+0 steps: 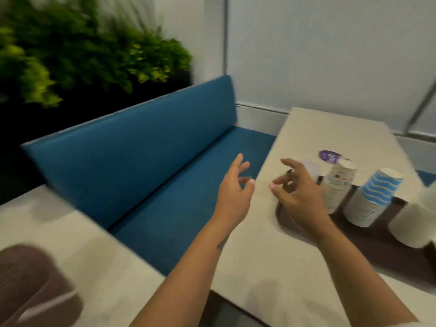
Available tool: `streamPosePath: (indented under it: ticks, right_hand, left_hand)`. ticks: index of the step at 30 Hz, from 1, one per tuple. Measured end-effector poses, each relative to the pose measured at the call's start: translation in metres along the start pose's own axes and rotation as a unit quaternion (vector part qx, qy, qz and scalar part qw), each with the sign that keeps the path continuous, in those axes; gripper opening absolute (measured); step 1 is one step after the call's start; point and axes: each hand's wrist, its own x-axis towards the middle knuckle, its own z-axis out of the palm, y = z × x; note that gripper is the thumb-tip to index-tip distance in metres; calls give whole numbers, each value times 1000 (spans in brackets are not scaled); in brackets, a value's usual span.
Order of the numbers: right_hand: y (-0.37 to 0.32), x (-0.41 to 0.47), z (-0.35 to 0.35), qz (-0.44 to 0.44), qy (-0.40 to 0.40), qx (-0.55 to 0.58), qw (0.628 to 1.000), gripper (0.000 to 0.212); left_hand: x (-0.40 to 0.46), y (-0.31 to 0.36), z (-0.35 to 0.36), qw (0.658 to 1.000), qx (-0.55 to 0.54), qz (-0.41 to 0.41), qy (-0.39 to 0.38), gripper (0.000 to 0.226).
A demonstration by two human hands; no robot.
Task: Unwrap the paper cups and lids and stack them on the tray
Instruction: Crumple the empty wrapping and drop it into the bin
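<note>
A dark brown tray (368, 241) lies on the cream table (271, 267) at the right. On it stand upside-down stacks of paper cups: a pale printed stack (337, 187), a blue-and-white striped stack (372, 197) and a plain white stack (417, 220) cut off by the frame edge. My right hand (295, 192) hovers over the tray's left end, fingers loosely curled and holding nothing. My left hand (236, 187) hangs over the table's left edge with relaxed, spread fingers, also holding nothing. The whole view is blurred by motion.
A purple-and-white wrapper or lid (330, 156) lies on the table beyond the cups. A blue bench (146, 161) runs along the left, with green plants (70, 55) behind it. A second cream table (70, 244) at lower left carries a brown ribbed tray (30, 284).
</note>
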Motion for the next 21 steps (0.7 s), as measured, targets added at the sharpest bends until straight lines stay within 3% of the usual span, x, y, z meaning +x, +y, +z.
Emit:
streamPosePath:
  ticks: [7,15,21]
  right_hand:
    - [-28,-85,34,-42,-110,29,993,42]
    - [-71,-157,113,-55,-267,66,960,28]
    - [-98,-177,194,-66,-364,-13,929,18]
  left_hand:
    - [-120,-5,-40,993,44,-16,113,30]
    - [-235,-37,-132,962,104,-49,247,34]
    - [-290,-72,-223,914,209,-142,316,35]
